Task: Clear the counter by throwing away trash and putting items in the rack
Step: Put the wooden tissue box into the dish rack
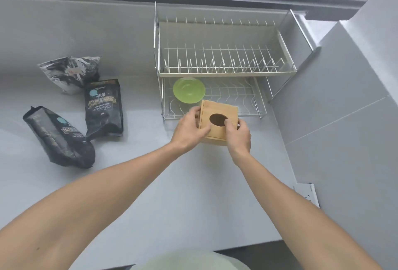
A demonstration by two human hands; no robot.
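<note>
Bamboo-coloured square wooden tissue box [218, 122] sits between my left hand [189, 133] and right hand [238, 135], fingers clasping opposite sides just near of the two-tier white wire rack [224, 71]. I judge two hands keep it level for the lower tier, beside the round green plastic bowl [189, 90].
</note>
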